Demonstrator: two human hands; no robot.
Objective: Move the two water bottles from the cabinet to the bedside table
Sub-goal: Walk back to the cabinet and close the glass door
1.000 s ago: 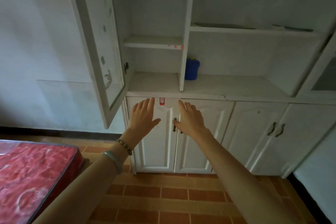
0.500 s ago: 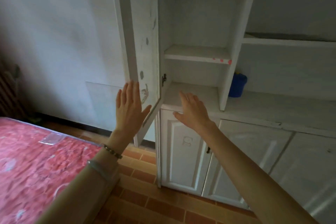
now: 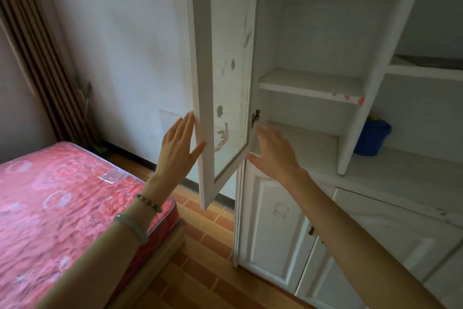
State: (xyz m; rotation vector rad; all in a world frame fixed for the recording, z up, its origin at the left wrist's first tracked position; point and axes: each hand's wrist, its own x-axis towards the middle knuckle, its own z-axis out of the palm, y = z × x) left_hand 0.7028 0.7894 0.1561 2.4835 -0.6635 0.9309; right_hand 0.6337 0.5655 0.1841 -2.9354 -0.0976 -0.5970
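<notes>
A white cabinet [image 3: 350, 88] fills the right side, its glass door [image 3: 220, 83] swung open toward me. My left hand [image 3: 178, 148] is flat and open, fingertips against the door's outer edge, thumb on its front face. Just inside the lowest open shelf [image 3: 308, 140], my right hand [image 3: 273, 153] is open with fingers spread and holds nothing. The visible shelves hold no water bottles. No bedside table is in view.
A blue container [image 3: 372, 137] stands in the cabinet's compartment to the right. Closed lower doors [image 3: 273, 223] sit under the shelves. A bed with a red plastic-wrapped mattress [image 3: 62, 203] lies at the left, brown curtains [image 3: 37, 45] behind it. The floor is orange brick tile [image 3: 208, 241].
The view has swung left and closer to the cabinet. My left hand rose from in front of the lower doors to the open door's edge; my right hand rose to the lowest shelf.
</notes>
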